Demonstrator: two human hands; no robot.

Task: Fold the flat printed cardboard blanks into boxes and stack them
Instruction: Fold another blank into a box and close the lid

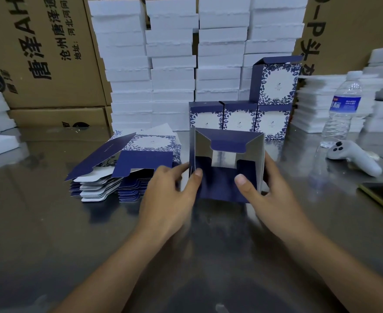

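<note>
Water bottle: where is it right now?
Head view, right side of the table: the water bottle stands upright in front of the white foam stacks, just behind the white controller.

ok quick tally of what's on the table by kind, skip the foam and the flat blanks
stacked boxes: 4 (3 in a row, 1 on top)
half-folded box, held by left hand and right hand: 1
water bottle: 1
white controller: 1
dark phone: 1
total: 8
</note>
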